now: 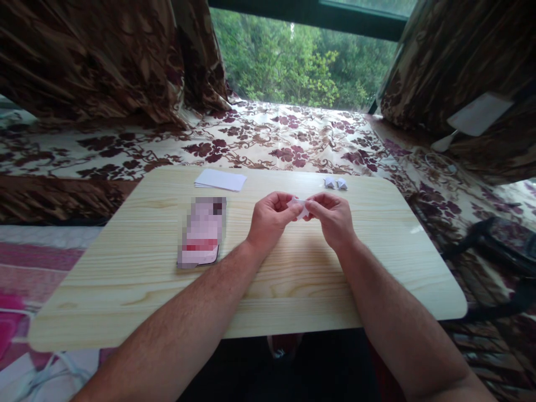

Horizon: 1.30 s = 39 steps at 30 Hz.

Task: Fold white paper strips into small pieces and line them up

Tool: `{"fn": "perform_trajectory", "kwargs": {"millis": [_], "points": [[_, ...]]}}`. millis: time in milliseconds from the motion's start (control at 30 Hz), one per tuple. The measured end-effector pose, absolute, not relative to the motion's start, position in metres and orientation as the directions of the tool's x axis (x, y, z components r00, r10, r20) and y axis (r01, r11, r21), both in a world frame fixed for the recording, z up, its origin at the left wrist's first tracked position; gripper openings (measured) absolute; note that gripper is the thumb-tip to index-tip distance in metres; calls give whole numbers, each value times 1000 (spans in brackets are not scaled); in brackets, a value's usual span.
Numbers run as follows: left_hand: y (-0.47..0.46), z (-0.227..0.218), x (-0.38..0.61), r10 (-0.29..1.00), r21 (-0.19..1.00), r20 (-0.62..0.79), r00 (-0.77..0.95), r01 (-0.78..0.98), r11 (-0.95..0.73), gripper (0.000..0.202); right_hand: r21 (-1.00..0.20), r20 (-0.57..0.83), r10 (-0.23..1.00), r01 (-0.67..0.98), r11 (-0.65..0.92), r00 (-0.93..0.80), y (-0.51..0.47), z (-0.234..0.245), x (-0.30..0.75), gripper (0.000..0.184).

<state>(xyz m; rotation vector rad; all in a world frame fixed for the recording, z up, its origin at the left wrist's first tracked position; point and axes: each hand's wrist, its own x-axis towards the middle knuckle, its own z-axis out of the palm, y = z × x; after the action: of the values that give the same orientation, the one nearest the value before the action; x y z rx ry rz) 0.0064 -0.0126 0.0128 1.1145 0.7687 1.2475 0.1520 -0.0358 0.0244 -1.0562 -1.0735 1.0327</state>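
Note:
Above the middle of the wooden table, a small piece of folded white paper (301, 209) is pinched between both hands. My left hand (272, 214) grips its left side with thumb and fingers. On the other side, my right hand (333, 216) is closed on the right part of the paper. The fingers cover much of it, so its full shape is hidden. Beyond my right hand sit two small folded paper pieces (336, 183) with raised points, side by side. A stack of white paper strips (220, 180) lies at the far left, past my left hand.
A phone (203, 231), partly pixelated, lies on the light wooden table (138, 262) left of my left forearm. Floral fabric (293, 137) covers the ledge behind, below a window. At the right are a white lamp-like object (479, 114) and a dark chair-like frame (502, 245).

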Motion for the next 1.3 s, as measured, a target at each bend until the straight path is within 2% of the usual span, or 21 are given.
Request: {"fn": "perform_trajectory", "kwargs": {"millis": [100, 333, 767, 1000, 1300], "points": [[-13, 12, 6, 963, 957, 114, 245, -287, -40, 27, -976, 156, 974, -123, 177, 163, -36, 25, 152, 16], [-16, 19, 4, 964, 974, 136, 229, -206, -88, 26, -978, 148, 980, -129, 165, 133, -35, 23, 154, 19], [-17, 19, 3, 960, 979, 132, 246, -185, -87, 27, -969, 89, 994, -224, 102, 67, -35, 21, 156, 22], [-18, 20, 5, 967, 972, 120, 226, -226, -68, 26, -972, 99, 993, -209, 109, 57, -35, 20, 156, 25], [-13, 13, 3, 968, 972, 122, 219, -225, -71, 25, -978, 188, 978, -70, 194, 86, -36, 23, 154, 24]]}}
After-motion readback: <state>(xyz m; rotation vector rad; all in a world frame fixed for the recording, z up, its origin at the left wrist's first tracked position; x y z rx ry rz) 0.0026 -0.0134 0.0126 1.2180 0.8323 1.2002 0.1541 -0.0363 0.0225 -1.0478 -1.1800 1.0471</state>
